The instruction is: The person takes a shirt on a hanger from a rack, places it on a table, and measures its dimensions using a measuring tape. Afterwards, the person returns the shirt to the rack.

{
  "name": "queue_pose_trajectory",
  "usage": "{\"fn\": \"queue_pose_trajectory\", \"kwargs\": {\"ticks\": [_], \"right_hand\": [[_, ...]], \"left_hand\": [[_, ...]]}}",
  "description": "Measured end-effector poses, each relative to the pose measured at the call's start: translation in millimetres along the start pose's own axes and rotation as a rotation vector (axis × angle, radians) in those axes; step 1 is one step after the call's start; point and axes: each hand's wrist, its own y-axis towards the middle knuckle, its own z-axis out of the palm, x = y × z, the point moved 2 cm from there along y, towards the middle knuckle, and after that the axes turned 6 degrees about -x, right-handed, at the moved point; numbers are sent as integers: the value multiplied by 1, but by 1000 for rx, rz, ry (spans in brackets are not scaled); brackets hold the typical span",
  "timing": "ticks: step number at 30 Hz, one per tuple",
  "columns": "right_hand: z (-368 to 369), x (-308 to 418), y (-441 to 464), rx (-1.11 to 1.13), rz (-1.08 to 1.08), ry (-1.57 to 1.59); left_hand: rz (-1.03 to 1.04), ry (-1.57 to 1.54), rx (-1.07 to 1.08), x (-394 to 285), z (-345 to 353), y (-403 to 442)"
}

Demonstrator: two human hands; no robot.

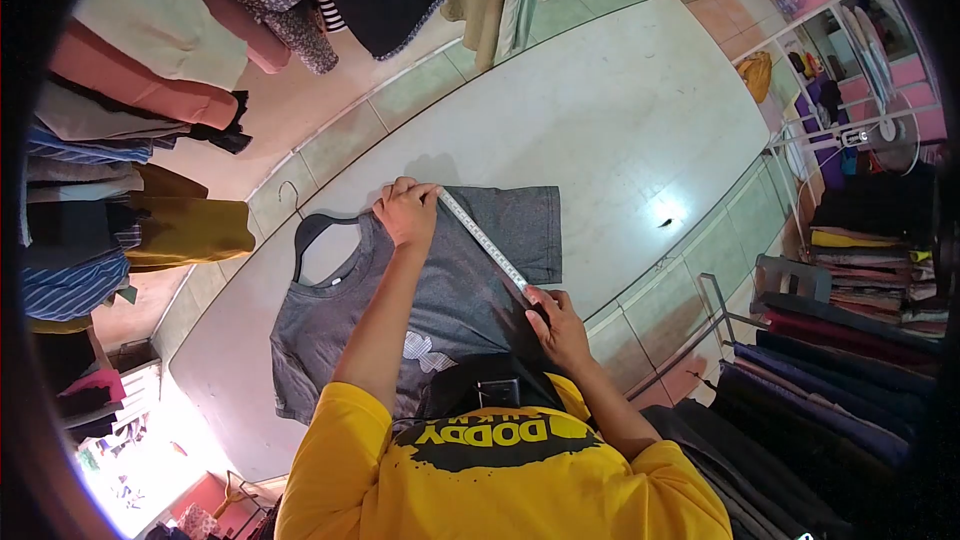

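A dark grey T-shirt (pixel 330 325) lies spread on the white table, with a black hanger (pixel 312 232) in its neck and a pale printed patch on its front. Across its sleeve area runs a white measuring tape (pixel 483 237), pulled straight between my hands. My left hand (pixel 407 212) is closed on the tape's upper end near the shoulder seam. Lower down, by the underarm, my right hand (pixel 556 326) pinches the other end. The shirt's lower part is hidden by my body and the dark strap on my chest.
The white table (pixel 600 110) stretches toward the upper right. Hanging clothes (pixel 160 40) line the left and top. Folded garments (pixel 870 280) and hanging trousers (pixel 820 400) are on the right, near a grey chair (pixel 790 282) and a fan (pixel 888 130).
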Motion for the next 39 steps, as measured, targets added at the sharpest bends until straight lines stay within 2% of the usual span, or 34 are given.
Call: {"fn": "queue_pose_trajectory", "kwargs": {"ticks": [5,10,12,16,18,20,21,23,27,29,30,32,33,35,39], "right_hand": [[2,-5,0,10,-6,-20],[-6,-4,23,-92,55,232],[-14,3,47,-77,53,249],[-21,19,98,89,-117,226],[-18,26,116,163,-186,222],[-14,32,128,203,-266,247],[-13,32,130,205,-271,246],[-9,31,136,220,-235,201],[-3,22,140,161,-298,237],[-9,21,142,109,-333,25],[-12,20,145,109,-330,26],[-24,13,152,-61,-97,-42],[-29,8,154,-113,-40,-44],[-36,-1,158,-130,-28,-50],[-53,-22,168,-241,-12,-158]], "left_hand": [[-23,-23,21,0,0,0],[9,-158,20,-20,-24,-2],[-18,-345,-90,-25,-30,-6],[-111,-504,-163,-16,-21,-11],[-33,-770,173,-34,-24,-20],[-203,-861,642,-46,-23,-31],[-204,-861,635,-48,-20,-36],[-467,-1110,775,-46,-9,-46],[-438,-1095,779,-42,-8,-44],[-307,-699,565,-35,-8,-36],[-308,-698,568,-33,-9,-30],[-346,-373,259,-22,-16,-11],[-346,-373,261,-18,-13,-5],[-244,-69,57,-12,-13,3],[-322,-81,141,-5,-5,5]]}}
